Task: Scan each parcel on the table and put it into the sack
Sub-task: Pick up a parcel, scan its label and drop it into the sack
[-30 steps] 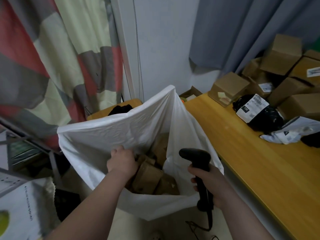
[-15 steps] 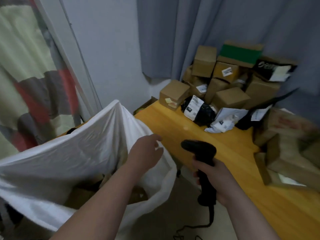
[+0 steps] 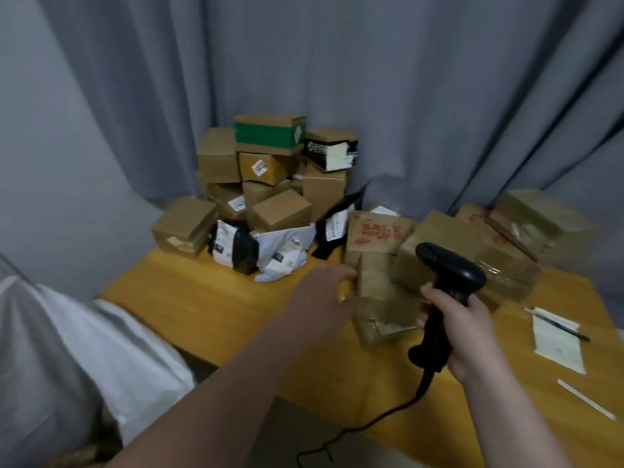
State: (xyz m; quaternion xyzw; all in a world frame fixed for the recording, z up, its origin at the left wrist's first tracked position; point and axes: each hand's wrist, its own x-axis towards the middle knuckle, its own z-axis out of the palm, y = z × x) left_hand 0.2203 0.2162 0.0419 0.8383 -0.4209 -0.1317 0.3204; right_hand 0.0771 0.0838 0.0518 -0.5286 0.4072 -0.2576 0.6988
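Left hand moves from sack over to brown parcel on table. It touches parcel's 9 o'clock side; cannot tell if it grips yet. Right hand grips black scanner at parcel's 3 o'clock. Sack sits at 8 o'clock. Best: hold parcel tight, turn label up, point scanner at it. Red writing on box behind, at 12 o'clock, too blurry to read.

grey curtain hung in folds across the back. cream paper slip lay far right, dark pen across its top end. thin white strip lay near it, apart.
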